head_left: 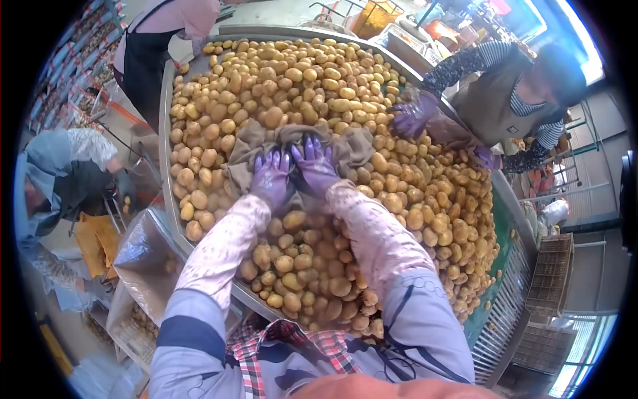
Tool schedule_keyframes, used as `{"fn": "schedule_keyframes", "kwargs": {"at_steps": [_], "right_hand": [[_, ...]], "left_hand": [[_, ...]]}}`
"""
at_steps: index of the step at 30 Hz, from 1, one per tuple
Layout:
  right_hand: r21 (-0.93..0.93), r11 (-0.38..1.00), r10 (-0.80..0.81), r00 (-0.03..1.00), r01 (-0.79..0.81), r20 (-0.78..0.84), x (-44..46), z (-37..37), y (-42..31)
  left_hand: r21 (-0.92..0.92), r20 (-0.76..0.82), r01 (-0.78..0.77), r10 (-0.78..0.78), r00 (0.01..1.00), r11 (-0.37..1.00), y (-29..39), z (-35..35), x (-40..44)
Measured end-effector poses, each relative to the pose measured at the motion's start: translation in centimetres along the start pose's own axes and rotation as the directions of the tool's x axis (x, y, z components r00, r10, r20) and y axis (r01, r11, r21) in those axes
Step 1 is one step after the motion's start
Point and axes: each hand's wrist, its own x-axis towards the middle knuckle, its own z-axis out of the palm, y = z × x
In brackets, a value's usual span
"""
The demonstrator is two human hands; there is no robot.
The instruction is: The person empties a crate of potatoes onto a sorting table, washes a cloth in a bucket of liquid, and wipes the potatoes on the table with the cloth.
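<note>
Both my hands wear purple gloves and press side by side on a brown cloth (355, 147) spread over a heap of potatoes (292, 86). My left hand (271, 174) lies on the cloth's left part with its fingers stretched forward. Close beside it, my right hand (314, 163) rests flat, fingers extended away from me. Neither hand is wrapped round a potato. The cloth is crumpled and bunches up around the fingertips, hiding the potatoes under it. Loose potatoes also lie between my forearms, near my body.
A metal-rimmed sorting table (165, 143) holds the potatoes. At the right, a co-worker's purple glove (415, 114) touches the heap. Other people stand at the left and upper left. A lined box (143, 259) stands at the left; a roller conveyor (505, 319) and wicker baskets (550, 272) are at the right.
</note>
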Motion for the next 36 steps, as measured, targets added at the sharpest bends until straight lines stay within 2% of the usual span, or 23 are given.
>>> {"fn": "schedule_keyframes", "kwargs": {"at_steps": [2, 3, 5, 7, 8, 11, 13, 14, 15, 16, 17, 19, 21, 23, 24, 27, 29, 30, 31, 32, 34, 35, 36], "right_hand": [[0.029, 0.998, 0.059, 0.997, -0.058, -0.054, 0.6, 1.1, 0.4], [0.079, 0.989, 0.121, 0.991, -0.124, 0.049, 0.4, 3.5, 0.9], [-0.160, 0.985, 0.083, 0.993, -0.069, 0.088, -2.9, 0.8, -1.7], [-0.137, 0.990, 0.009, 0.988, 0.012, 0.152, -4.9, -1.3, -2.5], [-0.120, 0.991, -0.026, 0.980, 0.050, 0.196, -5.9, -2.4, -2.5], [0.212, 0.964, 0.078, 0.935, -0.159, 0.345, -5.5, -6.4, -1.1], [0.518, 0.680, 0.341, 0.850, -0.519, 0.402, -3.8, -9.3, -0.9], [0.436, 0.827, 0.249, 0.926, -0.356, 0.285, -2.4, -8.4, 1.8], [0.441, 0.777, 0.326, 0.887, -0.449, 0.327, -1.8, -13.8, 1.0], [0.199, 0.965, 0.162, 0.985, -0.170, 0.060, -1.2, -14.4, 2.9], [0.101, 0.988, 0.125, 0.987, -0.114, -0.104, -0.1, -15.1, 4.9], [0.133, 0.989, 0.106, 0.954, -0.070, -0.282, 1.3, -19.3, 6.6], [0.086, 0.995, 0.001, 0.902, 0.041, -0.432, 2.5, -22.8, 7.5], [-0.206, 0.978, -0.115, 0.905, 0.031, -0.409, 3.7, -25.2, 7.9], [-0.359, 0.933, -0.142, 0.894, -0.023, -0.425, 4.7, -24.0, 9.4], [-0.126, 0.945, 0.282, 0.947, -0.302, -0.153, 6.1, -22.9, 7.8], [-0.149, 0.965, 0.154, 0.924, -0.217, -0.351, 8.5, -15.4, 11.8], [-0.281, 0.936, 0.111, 0.935, -0.212, -0.336, 9.7, -10.6, 14.4], [-0.227, 0.936, 0.193, 0.931, -0.270, -0.311, 11.2, -4.4, 17.0], [-0.176, 0.927, 0.273, 0.919, -0.330, -0.284, 12.7, 1.6, 19.6], [0.093, 0.839, 0.531, 0.844, -0.537, 0.078, 12.9, 0.5, 17.7], [-0.132, 0.878, 0.459, 0.888, -0.459, -0.033, 12.5, 1.6, 18.5], [0.085, 0.863, 0.503, 0.861, -0.498, -0.068, 13.0, 1.9, 19.5]], "left_hand": [[-0.027, -0.013, 0.047, -0.047, 0.999, 0.999, 1.1, -0.9, 0.3], [0.026, 0.057, 0.019, -0.020, 0.998, 0.999, 1.4, -1.2, -0.5], [-0.052, 0.124, -0.047, 0.053, 0.991, 0.998, 1.3, -2.0, -3.5], [-0.154, 0.094, -0.090, 0.105, 0.990, 0.984, 0.3, -0.7, -6.3], [-0.110, -0.045, -0.178, 0.174, 0.984, 0.978, 0.3, -2.3, -7.7], [-0.329, 0.098, -0.110, 0.149, 0.984, 0.938, 0.0, -5.5, -6.8], [-0.367, 0.052, -0.022, 0.044, 0.998, 0.930, -0.8, -5.1, -3.9], [-0.416, -0.006, -0.032, 0.033, 0.999, 0.909, -0.8, -5.6, -2.1], [-0.466, -0.061, -0.044, 0.018, 0.998, 0.884, -0.7, -6.0, -0.1], [-0.385, -0.165, -0.112, 0.051, 0.985, 0.916, -0.4, -8.2, 1.7], [-0.302, -0.257, -0.164, 0.086, 0.963, 0.939, 0.1, -11.2, 3.2], [-0.178, -0.517, -0.307, 0.176, 0.837, 0.935, 0.1, -14.7, 6.7], [-0.188, -0.492, -0.281, 0.158, 0.856, 0.941, 1.7, -19.7, 8.8], [-0.108, -0.302, -0.109, 0.072, 0.951, 0.988, 3.1, -22.4, 10.7], [-0.051, -0.209, -0.028, 0.017, 0.978, 0.998, 3.5, -22.8, 11.6], [0.143, -0.123, 0.051, -0.033, 0.992, 0.988, 3.6, -18.7, 15.0], [0.063, -0.164, -0.082, 0.092, 0.982, 0.995, 2.6, -12.0, 18.1], [0.157, -0.123, -0.087, 0.106, 0.987, 0.984, 2.7, -9.3, 19.3], [0.248, -0.078, -0.093, 0.115, 0.990, 0.964, 2.8, -6.5, 20.0], [0.162, -0.029, -0.054, 0.059, 0.998, 0.985, 2.6, -3.0, 20.7], [-0.024, -0.049, 0.020, -0.021, 0.999, 1.000, 3.0, 0.3, 20.6], [-0.052, -0.015, 0.029, -0.030, 0.999, 0.998, 2.9, 0.7, 21.7], [-0.083, 0.034, 0.042, -0.039, 0.999, 0.996, 2.8, 0.9, 22.5]]}}
